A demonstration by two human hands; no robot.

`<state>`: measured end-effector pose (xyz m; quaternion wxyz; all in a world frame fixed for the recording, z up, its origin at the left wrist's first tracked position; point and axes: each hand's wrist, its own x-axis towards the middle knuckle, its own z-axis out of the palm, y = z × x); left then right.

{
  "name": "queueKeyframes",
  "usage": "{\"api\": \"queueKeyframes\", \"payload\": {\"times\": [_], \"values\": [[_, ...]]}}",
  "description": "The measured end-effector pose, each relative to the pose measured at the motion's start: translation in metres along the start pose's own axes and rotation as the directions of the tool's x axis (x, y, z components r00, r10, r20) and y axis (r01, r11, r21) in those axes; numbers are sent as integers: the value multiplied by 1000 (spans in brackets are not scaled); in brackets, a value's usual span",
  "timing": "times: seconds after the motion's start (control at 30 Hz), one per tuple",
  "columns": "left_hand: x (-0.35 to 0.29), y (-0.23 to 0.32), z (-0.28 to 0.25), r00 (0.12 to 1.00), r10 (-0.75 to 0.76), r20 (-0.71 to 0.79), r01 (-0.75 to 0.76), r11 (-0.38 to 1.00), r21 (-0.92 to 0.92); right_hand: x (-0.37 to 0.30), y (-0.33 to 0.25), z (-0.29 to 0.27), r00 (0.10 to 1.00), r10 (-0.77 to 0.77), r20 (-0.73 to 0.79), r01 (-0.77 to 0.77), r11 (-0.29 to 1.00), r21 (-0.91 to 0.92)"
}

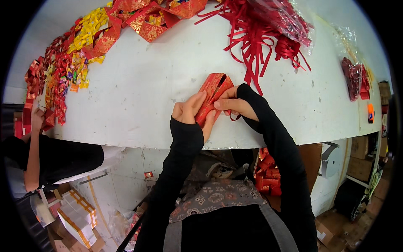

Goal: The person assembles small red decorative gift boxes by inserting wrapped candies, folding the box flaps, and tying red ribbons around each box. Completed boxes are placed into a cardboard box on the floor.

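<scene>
A red paper candy box (215, 80) with gold print is held tilted just above the table's near edge, a dark gap showing between its top edges. My left hand (192, 108) wraps its left side, fingers behind and thumb near the lower end. On the right side, my right hand (236, 106) is closed with thumb and fingertips pinched at the box's edge. A short loop of dark red ribbon (236, 118) hangs below my right fingers; whether they also grip it is hidden.
Beyond the box, a pile of red ribbons (256, 46) spills from clear plastic. Open red boxes (149, 27) and heaped wrapped candies (90, 29) line the far left. A co-worker's hand (37, 119) is at the left edge. Below the table stands a carton of red boxes (268, 174).
</scene>
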<state>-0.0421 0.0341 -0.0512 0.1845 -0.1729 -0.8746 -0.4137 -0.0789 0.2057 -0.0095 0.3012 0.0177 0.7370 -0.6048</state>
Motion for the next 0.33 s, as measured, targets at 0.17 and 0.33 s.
{"api": "queueKeyframes", "payload": {"times": [0.17, 0.33], "values": [[3, 1, -9, 992, -62, 106, 68, 996, -49, 0, -4, -1, 999, -26, 36, 29, 994, -101], [0, -4, -7, 988, -33, 150, 35, 999, -11, 4, -1, -10, 993, -12, 117, 31, 987, -157]]}}
